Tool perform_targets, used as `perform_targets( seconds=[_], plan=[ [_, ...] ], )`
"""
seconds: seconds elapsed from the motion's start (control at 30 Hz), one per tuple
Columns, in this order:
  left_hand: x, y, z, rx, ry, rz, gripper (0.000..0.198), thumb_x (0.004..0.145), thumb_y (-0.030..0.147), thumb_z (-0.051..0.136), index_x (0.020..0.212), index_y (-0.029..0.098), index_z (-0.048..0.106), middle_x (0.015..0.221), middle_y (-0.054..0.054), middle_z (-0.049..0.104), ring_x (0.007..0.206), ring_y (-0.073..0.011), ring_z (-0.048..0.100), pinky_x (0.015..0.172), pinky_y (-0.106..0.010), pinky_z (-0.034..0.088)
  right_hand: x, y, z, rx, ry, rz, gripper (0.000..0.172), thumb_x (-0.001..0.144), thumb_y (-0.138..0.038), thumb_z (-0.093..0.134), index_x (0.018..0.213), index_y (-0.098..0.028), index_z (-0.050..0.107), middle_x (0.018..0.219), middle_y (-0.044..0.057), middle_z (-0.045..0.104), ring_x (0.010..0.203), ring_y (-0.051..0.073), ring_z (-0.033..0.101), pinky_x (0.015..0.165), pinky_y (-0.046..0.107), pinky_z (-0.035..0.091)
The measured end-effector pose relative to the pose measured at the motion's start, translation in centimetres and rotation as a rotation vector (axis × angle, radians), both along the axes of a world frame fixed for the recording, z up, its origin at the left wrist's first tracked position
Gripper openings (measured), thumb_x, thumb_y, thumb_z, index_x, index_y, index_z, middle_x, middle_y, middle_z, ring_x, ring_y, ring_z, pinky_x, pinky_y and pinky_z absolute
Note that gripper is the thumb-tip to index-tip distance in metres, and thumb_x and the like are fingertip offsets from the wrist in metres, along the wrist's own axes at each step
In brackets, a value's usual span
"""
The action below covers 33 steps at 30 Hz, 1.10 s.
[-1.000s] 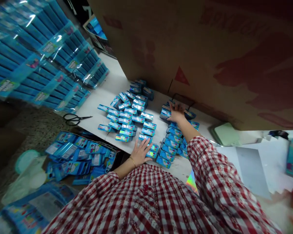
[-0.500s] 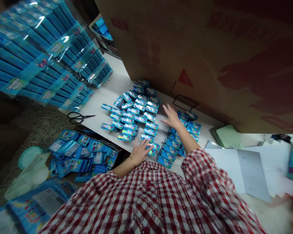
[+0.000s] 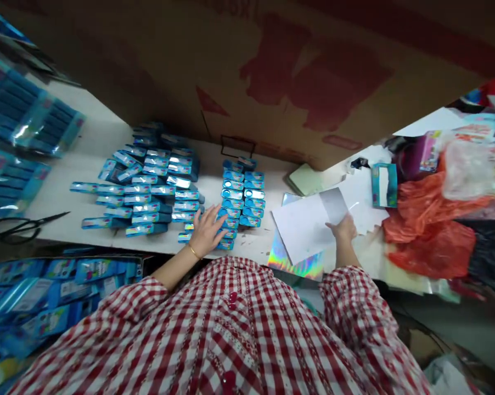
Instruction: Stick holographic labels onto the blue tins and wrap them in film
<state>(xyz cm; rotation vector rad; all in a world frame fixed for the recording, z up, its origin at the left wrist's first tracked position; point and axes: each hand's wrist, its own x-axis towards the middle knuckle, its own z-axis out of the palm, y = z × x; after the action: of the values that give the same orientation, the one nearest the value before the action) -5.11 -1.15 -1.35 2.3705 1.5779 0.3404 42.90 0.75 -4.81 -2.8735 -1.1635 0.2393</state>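
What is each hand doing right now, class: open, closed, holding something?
Left hand: open, fingers spread, resting on the small blue boxes.
Right hand: at the white sheets; whether it grips one cannot be told.

The white table [image 3: 86, 142] carries a large cardboard carton [image 3: 272, 71] along its back edge. Shrink-wrapped blue bundles [image 3: 37, 120] lie at the left end, with scissors [image 3: 19, 226] at the front edge. Small blue boxes [image 3: 148, 192] lie in rows left of centre, and 2 more columns [image 3: 243, 195] at centre. Toward the right lie white paper sheets [image 3: 301, 225] over a holographic sheet [image 3: 294, 266], then a pale green pad [image 3: 309, 178] and orange plastic bags [image 3: 428, 219].
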Motion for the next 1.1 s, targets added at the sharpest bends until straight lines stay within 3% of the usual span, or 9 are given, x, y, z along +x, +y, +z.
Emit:
perform_targets(
  seconds=[0.1, 0.2, 0.27, 0.33, 0.43, 0.57, 0.73, 0.87, 1.1],
  plan=[
    [1.7, -0.6, 0.8, 0.005, 0.012, 0.04, 0.04, 0.087, 0.04, 0.044, 0.123, 0.026, 0.055, 0.144, -0.01, 0.039, 0.132, -0.0285, 0.035, 0.11, -0.055, 0.016, 1.6, -0.2, -1.7, 0.138, -0.15, -0.019, 0.087, 0.071, -0.049, 0.063, 0.142, -0.013, 0.027, 0.143, 0.025, 0.032, 0.132, 0.036, 0.031, 0.103, 0.053, 0.028],
    [2.8, -1.8, 1.2, -0.028, 0.015, 0.055, 0.037, 0.087, 0.038, 0.047, 0.119, 0.027, 0.058, 0.143, -0.009, 0.041, 0.132, -0.027, 0.036, 0.11, -0.054, 0.016, 4.4, -0.2, -3.0, 0.151, -0.108, -0.115, 0.088, 0.063, -0.054, 0.061, 0.138, -0.015, 0.037, 0.125, 0.027, 0.053, 0.118, 0.042, 0.047, 0.088, 0.063, 0.034],
    [3.3, -2.7, 1.2, -0.06, 0.01, 0.064, 0.035, 0.087, 0.037, 0.048, 0.118, 0.027, 0.059, 0.141, -0.008, 0.044, 0.131, -0.0263, 0.037, 0.11, -0.055, 0.015, 6.1, 0.0, -3.4, 0.14, 0.034, -0.006, 0.06, 0.06, -0.056, 0.057, 0.111, -0.025, 0.064, 0.094, 0.023, 0.067, 0.091, 0.041, 0.062, 0.066, 0.058, 0.042],
    [3.6, -3.5, 1.1, -0.083, -0.013, 0.09, 0.033, 0.087, 0.036, 0.048, 0.116, 0.026, 0.061, 0.136, -0.008, 0.05, 0.129, -0.0253, 0.04, 0.11, -0.054, 0.016, 7.0, 0.2, -2.9, 0.161, 0.126, 0.146, 0.035, 0.06, -0.053, 0.053, 0.078, -0.03, 0.072, 0.076, 0.019, 0.068, 0.078, 0.037, 0.065, 0.057, 0.049, 0.044],
    [3.6, -4.4, 1.2, -0.102, -0.099, 0.133, 0.032, 0.088, 0.037, 0.047, 0.112, 0.024, 0.064, 0.125, -0.007, 0.06, 0.121, -0.022, 0.051, 0.109, -0.049, 0.025, 6.6, 0.0, 0.2, 0.243, 0.141, 0.428, 0.031, 0.064, -0.044, 0.046, 0.071, -0.027, 0.072, 0.083, 0.013, 0.07, 0.081, 0.034, 0.066, 0.059, 0.045, 0.048],
    [4.2, -4.0, 2.4, -0.132, -0.37, 0.155, 0.041, 0.09, 0.041, 0.042, 0.114, 0.017, 0.063, 0.117, -0.009, 0.065, 0.11, -0.0179, 0.059, 0.099, -0.033, 0.042, 4.0, -1.7, 8.7, 0.33, -0.084, 0.919, 0.032, 0.077, -0.033, 0.042, 0.089, -0.028, 0.072, 0.093, 0.006, 0.072, 0.075, 0.027, 0.067, 0.056, 0.039, 0.05],
    [7.6, -1.3, 6.2, -0.231, -0.689, 0.108, 0.057, 0.088, 0.05, 0.041, 0.133, 0.015, 0.047, 0.136, -0.009, 0.05, 0.126, -0.0218, 0.046, 0.105, -0.034, 0.037, -2.7, -3.5, 18.0, 0.463, -0.054, 1.303, 0.034, 0.087, -0.019, 0.039, 0.101, -0.029, 0.068, 0.105, 0.002, 0.07, 0.097, 0.016, 0.065, 0.083, 0.03, 0.052],
    [10.2, 0.4, 8.5, -0.479, -0.876, 0.041, 0.071, 0.073, 0.052, 0.063, 0.132, 0.016, 0.047, 0.136, -0.012, 0.05, 0.121, -0.027, 0.05, 0.101, -0.039, 0.04, -7.6, -4.1, 19.1, 0.658, -0.113, 1.441, 0.035, 0.089, -0.012, 0.038, 0.104, -0.025, 0.067, 0.11, 0.003, 0.068, 0.109, 0.015, 0.06, 0.092, 0.029, 0.049],
    [8.1, 0.7, 8.5, -0.948, -1.161, 0.09, 0.058, 0.052, 0.042, 0.079, 0.098, 0.01, 0.065, 0.09, -0.01, 0.07, 0.078, -0.0203, 0.064, 0.074, -0.035, 0.051, -10.0, -4.5, 15.9, 0.86, -0.126, 1.667, 0.03, 0.089, -0.013, 0.05, 0.115, -0.02, 0.062, 0.115, 0.006, 0.066, 0.118, 0.02, 0.054, 0.102, 0.035, 0.044]
  ],
)
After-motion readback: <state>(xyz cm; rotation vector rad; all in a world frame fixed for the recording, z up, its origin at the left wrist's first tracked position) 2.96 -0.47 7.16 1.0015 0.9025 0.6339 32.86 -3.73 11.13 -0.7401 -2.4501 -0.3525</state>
